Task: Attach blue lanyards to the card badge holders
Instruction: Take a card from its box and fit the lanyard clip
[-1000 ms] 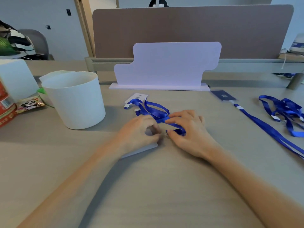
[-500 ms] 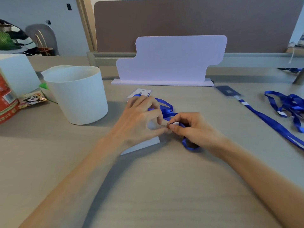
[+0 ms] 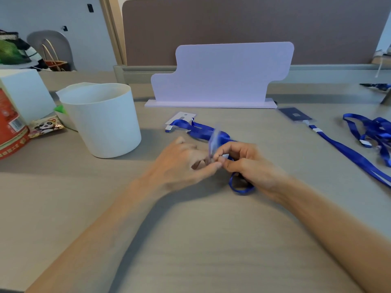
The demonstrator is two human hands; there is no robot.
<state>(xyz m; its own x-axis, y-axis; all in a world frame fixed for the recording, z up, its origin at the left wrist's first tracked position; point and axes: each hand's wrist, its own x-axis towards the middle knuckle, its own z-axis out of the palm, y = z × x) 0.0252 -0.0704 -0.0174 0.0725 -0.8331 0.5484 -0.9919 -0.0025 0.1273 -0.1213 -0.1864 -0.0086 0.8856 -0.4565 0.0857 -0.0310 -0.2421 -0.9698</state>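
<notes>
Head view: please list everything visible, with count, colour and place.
desk: 1, grey-beige, underneath
bucket: 1, white, left of the hands
board stand: 1, lilac, back centre
box: 1, white, far left
tin: 1, red, left edge
panda snack packet: 1, multicoloured, beside the tin
white badge holder: 1, white, behind the hands
dark badge holder: 1, navy, right
attached lanyard: 1, blue, runs from the dark badge holder
lanyard heap: count unclear, blue, far right
clear badge holder: 1, transparent, blurred, between the hands
held lanyard: 1, blue, at the right hand
left hand: 1, pinches the clear badge holder
right hand: 1, pinches the held lanyard's end
</notes>
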